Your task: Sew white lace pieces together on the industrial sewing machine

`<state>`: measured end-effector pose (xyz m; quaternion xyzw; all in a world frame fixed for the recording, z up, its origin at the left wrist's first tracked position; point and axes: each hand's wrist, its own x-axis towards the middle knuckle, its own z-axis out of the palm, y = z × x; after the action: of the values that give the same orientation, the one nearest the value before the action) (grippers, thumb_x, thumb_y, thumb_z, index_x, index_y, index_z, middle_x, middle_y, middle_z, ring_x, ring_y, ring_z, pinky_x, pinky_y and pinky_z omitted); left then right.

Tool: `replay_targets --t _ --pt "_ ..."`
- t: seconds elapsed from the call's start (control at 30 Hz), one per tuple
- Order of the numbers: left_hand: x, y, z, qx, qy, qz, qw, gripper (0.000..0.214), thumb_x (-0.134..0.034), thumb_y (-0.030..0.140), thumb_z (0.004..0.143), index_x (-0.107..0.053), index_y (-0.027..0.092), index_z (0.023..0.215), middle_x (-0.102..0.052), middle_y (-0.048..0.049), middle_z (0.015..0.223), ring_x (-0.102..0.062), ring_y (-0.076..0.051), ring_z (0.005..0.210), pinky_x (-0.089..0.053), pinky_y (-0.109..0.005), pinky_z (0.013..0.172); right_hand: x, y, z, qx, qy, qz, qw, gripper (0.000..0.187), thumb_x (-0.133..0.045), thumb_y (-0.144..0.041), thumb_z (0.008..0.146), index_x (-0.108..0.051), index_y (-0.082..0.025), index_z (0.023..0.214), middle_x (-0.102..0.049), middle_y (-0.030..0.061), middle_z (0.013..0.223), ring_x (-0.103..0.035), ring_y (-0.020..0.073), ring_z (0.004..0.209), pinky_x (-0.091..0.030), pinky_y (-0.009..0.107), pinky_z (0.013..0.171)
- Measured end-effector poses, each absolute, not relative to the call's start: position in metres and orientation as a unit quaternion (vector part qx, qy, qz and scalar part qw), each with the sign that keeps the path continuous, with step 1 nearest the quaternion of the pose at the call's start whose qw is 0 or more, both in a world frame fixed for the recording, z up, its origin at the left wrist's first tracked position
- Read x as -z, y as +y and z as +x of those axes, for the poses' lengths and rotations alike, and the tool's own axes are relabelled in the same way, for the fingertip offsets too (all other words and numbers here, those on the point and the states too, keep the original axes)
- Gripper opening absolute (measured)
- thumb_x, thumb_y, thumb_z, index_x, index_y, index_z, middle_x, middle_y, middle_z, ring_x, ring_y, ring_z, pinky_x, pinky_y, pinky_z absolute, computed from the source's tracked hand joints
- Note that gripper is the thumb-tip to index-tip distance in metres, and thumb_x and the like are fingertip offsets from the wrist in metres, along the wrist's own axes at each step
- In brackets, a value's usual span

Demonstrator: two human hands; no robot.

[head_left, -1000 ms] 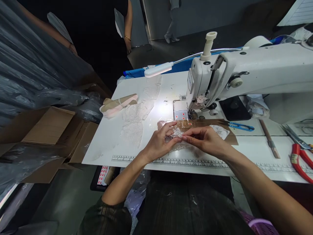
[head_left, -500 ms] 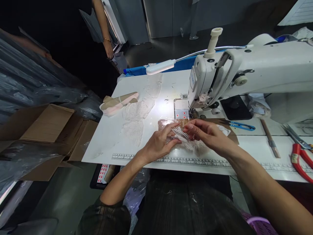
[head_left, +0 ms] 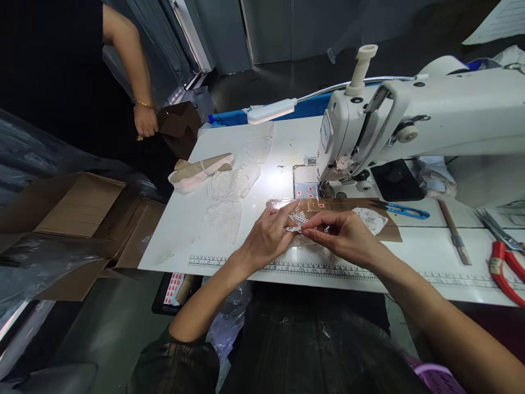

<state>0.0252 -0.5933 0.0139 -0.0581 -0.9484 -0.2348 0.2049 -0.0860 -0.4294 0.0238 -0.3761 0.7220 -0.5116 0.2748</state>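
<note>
A small piece of white lace (head_left: 298, 218) is held between my two hands, just in front of the sewing machine (head_left: 353, 131). My left hand (head_left: 267, 234) grips its left end, partly covering it. The thumb and fingertips of my right hand (head_left: 342, 232) pinch its other end. Beneath them lies a brown cardboard piece (head_left: 389, 232) with clear tape over part of it. A white lace patch (head_left: 371, 220) rests on that cardboard, right of my right hand. Blue thread snips (head_left: 406, 210) lie beyond the patch.
More lace pieces (head_left: 233, 183) stretch along the table's left, beside a rolled pink-and-brown bundle (head_left: 200, 172). Red-handled scissors (head_left: 498, 262) and a brush (head_left: 455, 235) lie at the right. A lamp (head_left: 272, 111) hangs over the table. An open carton (head_left: 82, 219) and another person's hand (head_left: 145, 120) are at left.
My right hand has moved left and down, closer to my left hand, and the lace is bunched between them. The round lace patch is more exposed. The other person has shifted left.
</note>
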Motion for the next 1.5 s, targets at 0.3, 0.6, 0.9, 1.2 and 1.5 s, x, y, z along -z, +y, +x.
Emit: replay_targets --t 0.3,0.6,0.9,1.2,1.5 --pt "-0.009 -0.601 0.025 0.103 -0.939 -0.166 0.282 0.012 -0.051 0.013 0.09 -0.058 0.021 0.084 -0.074 0.0003 0.089 -0.067 -0.014 0.075 -0.046 -0.045 0.097 -0.021 -0.42 -0.093 0.539 0.725 -0.344 0.257 0.025 -0.06 -0.045 0.085 -0.067 -0.021 0.086 -0.059 0.0006 0.069 -0.045 0.0119 0.054 -0.034 0.027 0.048" --pt "-0.012 -0.601 0.027 0.05 -0.932 -0.203 0.297 0.016 -0.05 0.014 0.09 -0.058 0.021 0.078 -0.074 0.002 0.095 -0.066 -0.012 0.072 -0.044 -0.048 0.098 -0.014 -0.422 -0.087 0.483 0.727 -0.463 0.152 0.018 -0.056 -0.034 0.089 -0.07 -0.024 0.097 -0.067 0.0053 0.085 -0.057 0.0172 0.072 -0.043 0.031 0.061" --pt "-0.011 -0.6 0.025 0.069 -0.921 -0.192 0.332 0.012 -0.056 0.011 0.087 -0.056 0.019 0.079 -0.075 0.0016 0.091 -0.068 -0.011 0.069 -0.044 -0.047 0.101 -0.011 -0.421 -0.077 0.465 0.721 -0.509 0.071 0.017 -0.055 -0.029 0.091 -0.068 -0.024 0.099 -0.064 0.0074 0.092 -0.062 0.0193 0.081 -0.049 0.034 0.071" --pt "-0.006 -0.599 0.023 0.089 -0.914 -0.185 0.35 0.009 -0.061 0.012 0.085 -0.055 0.019 0.084 -0.075 0.0018 0.087 -0.066 -0.009 0.065 -0.044 -0.047 0.102 -0.017 -0.418 -0.08 0.515 0.695 -0.454 0.212 0.014 -0.053 -0.029 0.09 -0.059 -0.02 0.082 -0.061 0.0048 0.085 -0.055 0.0163 0.076 -0.043 0.029 0.062" --pt "-0.023 -0.586 0.029 0.42 -0.871 -0.098 0.236 0.012 -0.066 0.017 0.083 -0.054 0.017 0.085 -0.072 -0.0069 0.095 -0.069 -0.017 0.092 -0.054 -0.031 0.082 -0.031 -0.421 -0.082 0.573 0.666 -0.317 0.356 0.02 -0.055 -0.033 0.086 -0.057 -0.019 0.071 -0.045 -0.0034 0.06 -0.037 0.0099 0.056 -0.029 0.024 0.049"
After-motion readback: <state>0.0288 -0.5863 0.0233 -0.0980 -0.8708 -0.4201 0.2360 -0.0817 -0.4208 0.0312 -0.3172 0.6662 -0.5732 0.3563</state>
